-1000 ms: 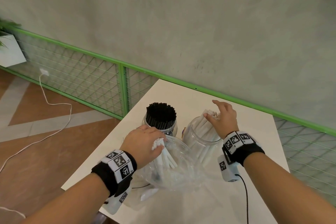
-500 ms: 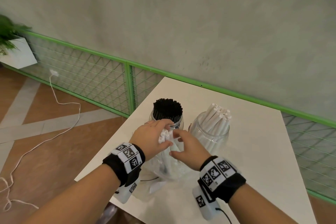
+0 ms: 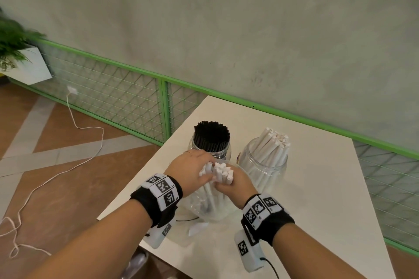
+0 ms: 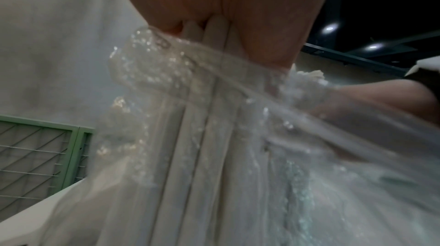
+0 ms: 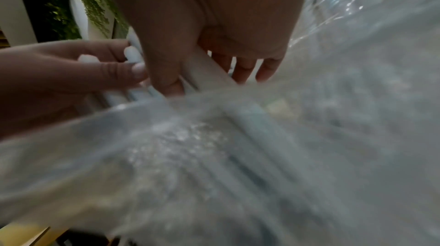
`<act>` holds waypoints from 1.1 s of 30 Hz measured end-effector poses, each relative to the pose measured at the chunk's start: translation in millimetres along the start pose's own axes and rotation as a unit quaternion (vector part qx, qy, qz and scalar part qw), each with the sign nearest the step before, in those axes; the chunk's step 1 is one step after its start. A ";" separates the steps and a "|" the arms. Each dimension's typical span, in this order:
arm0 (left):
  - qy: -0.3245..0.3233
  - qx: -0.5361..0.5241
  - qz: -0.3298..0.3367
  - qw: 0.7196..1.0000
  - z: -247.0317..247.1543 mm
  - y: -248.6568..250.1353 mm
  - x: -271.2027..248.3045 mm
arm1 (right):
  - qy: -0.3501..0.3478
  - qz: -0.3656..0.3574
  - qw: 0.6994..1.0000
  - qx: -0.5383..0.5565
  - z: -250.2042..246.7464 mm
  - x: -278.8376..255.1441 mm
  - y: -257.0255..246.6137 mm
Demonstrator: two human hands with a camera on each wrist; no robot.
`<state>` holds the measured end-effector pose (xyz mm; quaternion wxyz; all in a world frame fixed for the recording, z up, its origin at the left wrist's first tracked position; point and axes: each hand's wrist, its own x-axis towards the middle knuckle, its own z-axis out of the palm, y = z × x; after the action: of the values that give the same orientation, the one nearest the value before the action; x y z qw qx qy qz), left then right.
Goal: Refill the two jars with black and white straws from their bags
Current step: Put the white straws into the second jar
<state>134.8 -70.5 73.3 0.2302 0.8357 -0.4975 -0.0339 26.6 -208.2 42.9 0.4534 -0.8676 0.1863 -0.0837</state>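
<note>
Two clear jars stand on the white table. The left jar is packed with black straws; the right jar holds white straws leaning right. In front of them a clear plastic bag stands with a bundle of white straws sticking out of its mouth. My left hand grips part of that bundle from the left. My right hand grips the straws from the right, thumb against them. The bag hangs blurred below both hands.
A green-framed wire fence runs along the grey wall behind the table. A white cable trails over the wooden floor at left, near a white planter. The table's right half lies bare.
My right hand left the white-straw jar and came back to the bag, where it now grips the bundle beside my left hand. The bundle stands a little higher out of the bag.
</note>
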 end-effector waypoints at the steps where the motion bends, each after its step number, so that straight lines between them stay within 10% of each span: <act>1: 0.007 0.001 0.006 1.000 0.4 -0.9 0.7 | 0.005 -0.007 1.000 0.023 -3.2 -3.2 0.6; 20: 0.030 0.015 0.007 0.999 3.4 -0.7 6.9 | 0.072 -0.073 0.981 0.163 -57.2 0.0 -37.3; 33: 0.023 0.002 0.001 1.000 1.0 -0.9 8.3 | 0.307 -0.115 0.869 0.370 -176.5 13.7 -58.0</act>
<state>139.4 -77.6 73.5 0.2396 0.8363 -0.4930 -0.0136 -2.0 -316.9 191.5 0.6486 -0.5817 0.1706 -0.4603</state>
